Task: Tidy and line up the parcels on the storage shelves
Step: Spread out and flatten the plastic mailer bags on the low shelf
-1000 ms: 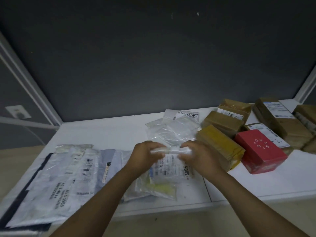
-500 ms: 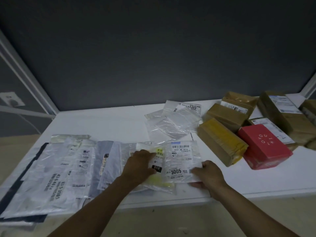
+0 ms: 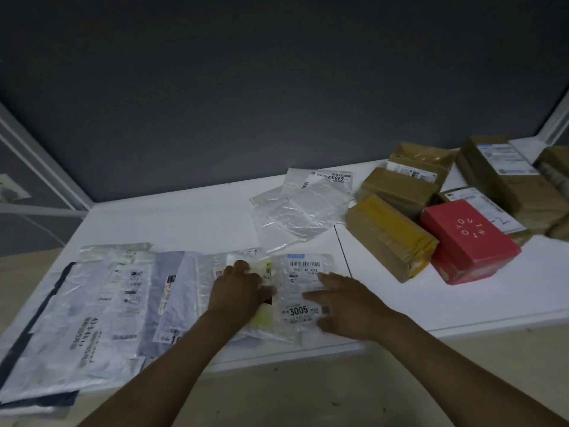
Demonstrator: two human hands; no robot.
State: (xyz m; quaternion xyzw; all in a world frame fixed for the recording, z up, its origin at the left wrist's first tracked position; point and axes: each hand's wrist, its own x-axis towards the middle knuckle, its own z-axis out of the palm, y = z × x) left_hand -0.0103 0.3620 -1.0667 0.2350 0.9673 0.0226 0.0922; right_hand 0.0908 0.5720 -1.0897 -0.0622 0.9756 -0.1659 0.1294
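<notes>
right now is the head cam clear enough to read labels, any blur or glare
Head view: dim and grainy, yet 3005 on the clear mailer's label reads; head view: the brown boxes at the right edge smear, the shelf uprights lean outward with the wide lens, and the loose clear bags show only faint sheen.

This is a parcel storeroom or pick-up depot. A white shelf (image 3: 184,223) in a pale metal frame (image 3: 70,192) stands against a dark grey wall (image 3: 277,87). Near its right end sits a red box (image 3: 468,241). Behind and just left of the red box are brown taped cartons (image 3: 397,186) with printed shipping labels. Well left of it lie plastic mailing bags (image 3: 92,303) printed with barcodes and large numbers.
</notes>
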